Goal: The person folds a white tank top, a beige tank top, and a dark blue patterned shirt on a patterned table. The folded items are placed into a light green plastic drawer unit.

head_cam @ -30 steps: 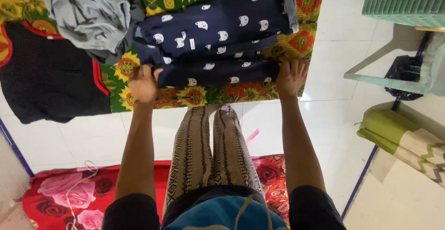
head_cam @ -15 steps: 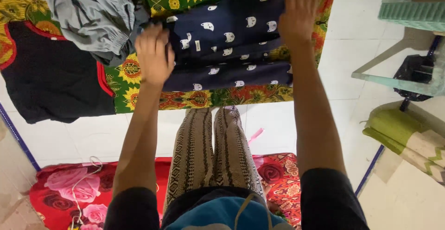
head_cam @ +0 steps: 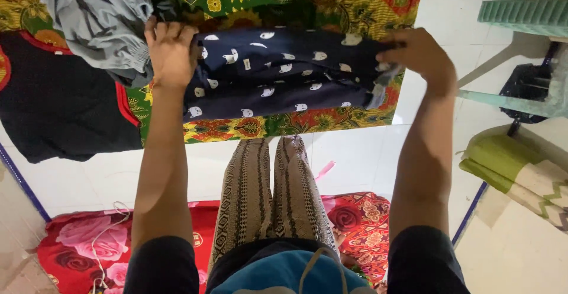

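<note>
Both hands, left (head_cam: 170, 54) and right (head_cam: 417, 51), gripping opposite ends of navy garment (head_cam: 278, 72), keeping the fold flat on floral cloth (head_cam: 331, 4).

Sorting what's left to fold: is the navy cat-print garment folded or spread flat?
Folded, partly: the navy garment lies in stacked lengthwise layers on the floral cloth, left hand and right hand gripping its ends.
</note>
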